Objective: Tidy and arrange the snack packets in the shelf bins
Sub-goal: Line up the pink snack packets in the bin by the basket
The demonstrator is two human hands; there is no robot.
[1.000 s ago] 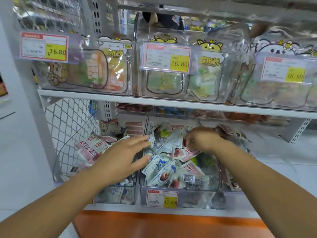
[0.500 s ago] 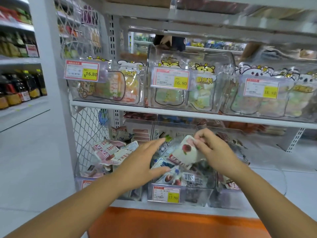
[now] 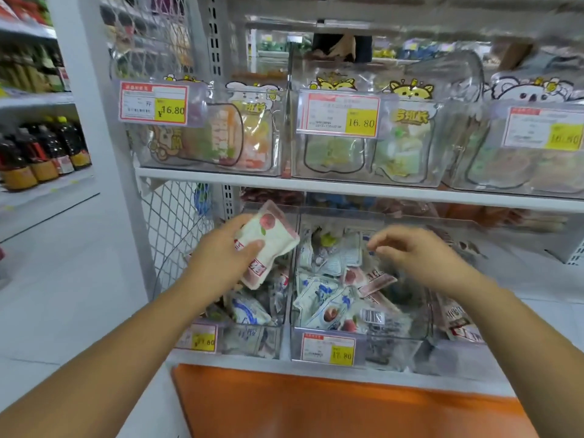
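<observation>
Head view: the peach-print packet (image 3: 268, 245) has passed from the right hand (image 3: 410, 251) to the left hand (image 3: 218, 251), which now pinches it above the left bin (image 3: 252, 339). The right hand hangs loosely curled and empty over the middle bin (image 3: 395, 339). This looks like a stray being re-sorted. The packet's long axis stands nearly upright, peach end up and red-label end down.

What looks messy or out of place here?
The packets in the middle lower bin lie jumbled at all angles, one barcode side up. The left hand holds a white peach packet above the left lower bin.
</observation>
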